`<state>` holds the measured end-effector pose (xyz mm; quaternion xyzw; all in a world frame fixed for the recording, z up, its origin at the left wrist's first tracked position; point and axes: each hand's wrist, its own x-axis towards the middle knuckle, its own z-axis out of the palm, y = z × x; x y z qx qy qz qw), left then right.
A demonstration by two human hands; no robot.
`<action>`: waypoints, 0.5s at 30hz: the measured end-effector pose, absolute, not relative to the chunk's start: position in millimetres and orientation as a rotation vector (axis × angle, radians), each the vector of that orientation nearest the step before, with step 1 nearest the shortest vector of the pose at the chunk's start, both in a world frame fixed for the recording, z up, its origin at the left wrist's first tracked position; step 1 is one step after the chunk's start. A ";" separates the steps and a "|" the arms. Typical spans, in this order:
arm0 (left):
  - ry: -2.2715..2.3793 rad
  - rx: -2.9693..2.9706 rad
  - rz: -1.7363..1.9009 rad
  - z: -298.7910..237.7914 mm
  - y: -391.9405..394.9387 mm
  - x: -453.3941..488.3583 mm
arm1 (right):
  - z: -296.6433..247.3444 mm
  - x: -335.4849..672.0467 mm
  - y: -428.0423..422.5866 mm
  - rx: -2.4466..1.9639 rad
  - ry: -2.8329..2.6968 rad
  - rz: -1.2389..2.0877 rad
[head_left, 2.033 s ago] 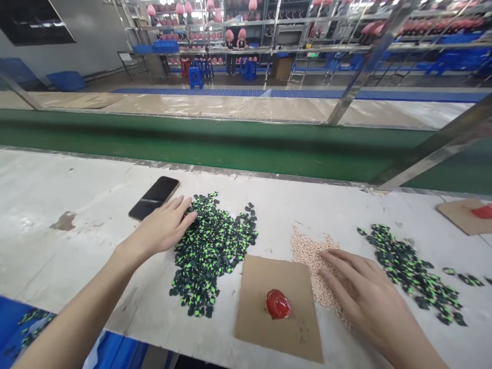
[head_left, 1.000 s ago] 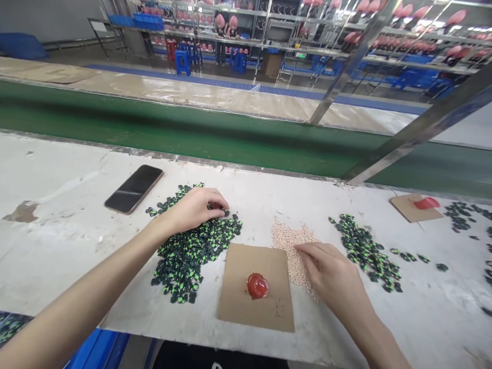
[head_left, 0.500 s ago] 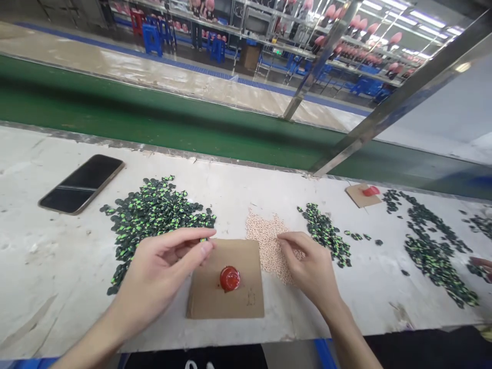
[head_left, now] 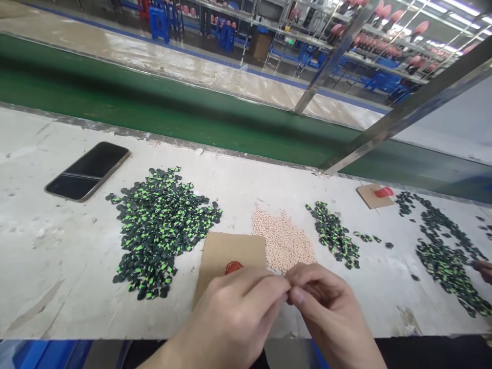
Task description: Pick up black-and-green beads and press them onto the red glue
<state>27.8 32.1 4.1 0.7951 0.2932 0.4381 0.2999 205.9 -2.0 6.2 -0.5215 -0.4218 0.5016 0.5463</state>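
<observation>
My left hand and my right hand meet at the near table edge, fingertips pinched together on something too small to make out. They cover the front of a brown cardboard square that carries a red blob. Left of the card lies a big heap of black-and-green small parts. Just beyond my right hand is a pile of small beige pieces. A smaller heap of black-and-green parts lies to the right of those.
A black phone lies at the far left of the white table. A second cardboard piece with red and more black-green parts lie to the right, where another person's fingers show. A green conveyor belt runs behind.
Both hands have left their piles: the left drew back from the black-green heap, the right from the beige pile, and they came together pinched over the card's near edge.
</observation>
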 end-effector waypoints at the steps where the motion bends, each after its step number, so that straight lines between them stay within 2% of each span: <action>1: 0.772 2.120 1.144 3.9 32.3 26.6 | 5.6 205.7 -3.7 -1.251 -1.004 1.211; 10: 0.798 1.784 1.232 -6.6 20.5 23.9 | -5.8 190.9 -19.8 -1.221 -0.944 1.285; 15: 0.878 1.798 1.376 -21.4 6.2 21.6 | -4.0 170.2 -32.4 -1.365 -0.832 1.212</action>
